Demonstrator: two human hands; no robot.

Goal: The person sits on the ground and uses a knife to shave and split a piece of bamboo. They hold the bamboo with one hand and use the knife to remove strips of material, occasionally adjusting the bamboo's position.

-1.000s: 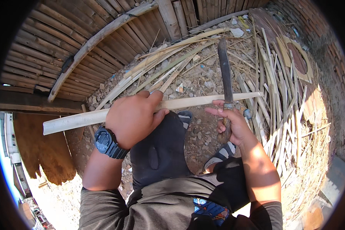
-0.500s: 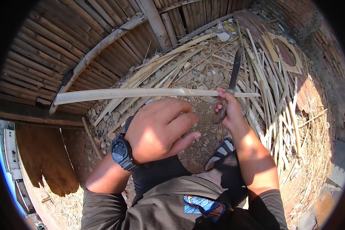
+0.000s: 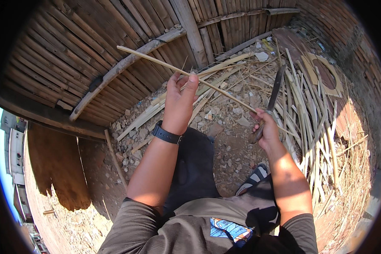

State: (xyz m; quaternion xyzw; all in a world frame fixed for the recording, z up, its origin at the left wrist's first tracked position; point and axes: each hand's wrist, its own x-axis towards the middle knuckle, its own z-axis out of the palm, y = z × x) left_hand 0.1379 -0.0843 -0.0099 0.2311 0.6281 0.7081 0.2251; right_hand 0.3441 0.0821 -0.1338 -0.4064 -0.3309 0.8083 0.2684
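A long, pale bamboo strip (image 3: 224,92) slants across in front of me, its narrow edge showing and its left end raised. My left hand (image 3: 181,98), with a black watch on the wrist, is closed on the strip left of its middle, thumb and fingers at either side. My right hand (image 3: 267,129) grips two things at once: the strip near its right end and the dark handle of a machete. The machete blade (image 3: 277,89) points up and away from me. Part of the handle is hidden by the fingers.
Split bamboo strips lie in a large pile (image 3: 315,122) at the right, with more strips (image 3: 146,116) beyond my left hand. A bamboo slat wall (image 3: 72,63) with a curved pole (image 3: 110,78) closes off the far left. Rubble covers the ground; a brick wall (image 3: 340,29) stands far right.
My left hand has risen from below the strip and closed on it. The strip has turned from broad side to edge and tilted, left end up. The right hand keeps its hold.
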